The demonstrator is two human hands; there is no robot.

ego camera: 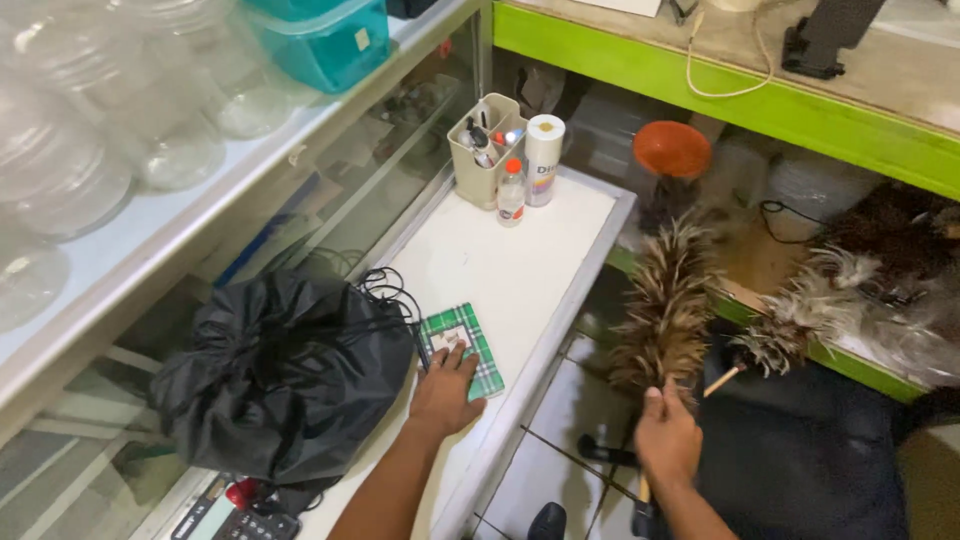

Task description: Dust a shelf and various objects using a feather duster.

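Observation:
My left hand rests flat on a green plaid notebook lying on the white counter, its fingers spread over the book's near half. Beside that counter, my right hand is closed around the wooden handle of a brown feather duster, whose feathers point up and away, hanging over the tiled floor. A black plastic bag bulges just left of the notebook, touching my left wrist area.
A beige organiser with pens, a small bottle and a white spray can stand at the counter's far end. A second feather duster lies right. Clear plastic containers fill the left shelf. A green-edged table runs behind.

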